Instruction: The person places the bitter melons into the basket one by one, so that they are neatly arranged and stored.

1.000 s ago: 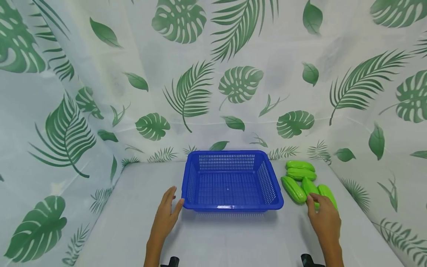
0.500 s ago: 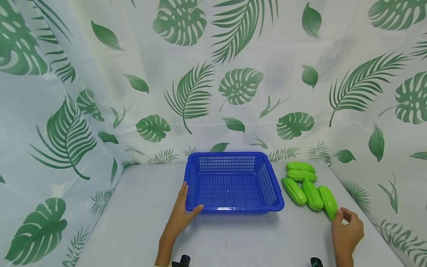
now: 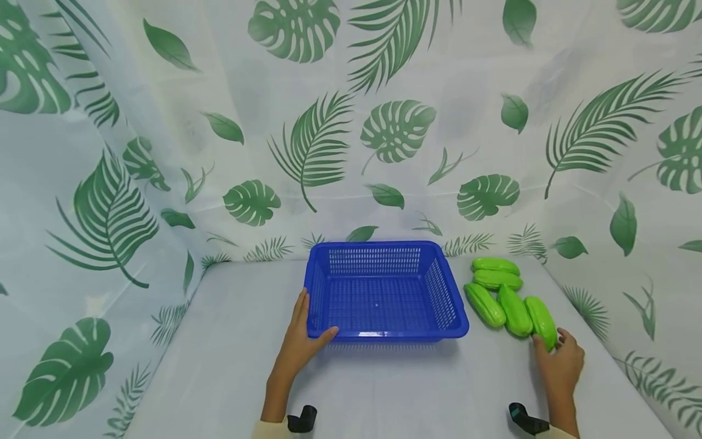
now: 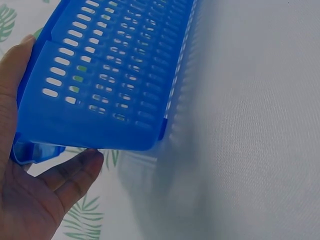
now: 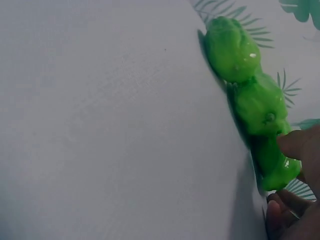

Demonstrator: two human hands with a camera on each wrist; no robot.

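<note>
A blue plastic basket with slotted walls stands on the white-covered table. My left hand grips its near left corner, the thumb on the front rim and the fingers along the left side. In the left wrist view, fingertips come up beneath the basket's rim. On the right, my right hand pinches the near end of the rightmost glossy green, ridged, cucumber-shaped vegetable, thumb on one side and fingers on the other. The right wrist view shows that vegetable at the end of a row.
Several matching green vegetables lie close together between the basket and the right wall, two of them side by side at the back. Leaf-printed white sheeting rises behind and at both sides. Black camera mounts sit at the wrists.
My left hand has moved right onto the basket's corner. The right hand has shifted right from the middle vegetable to the rightmost one's near end, and that vegetable's near end has turned slightly.
</note>
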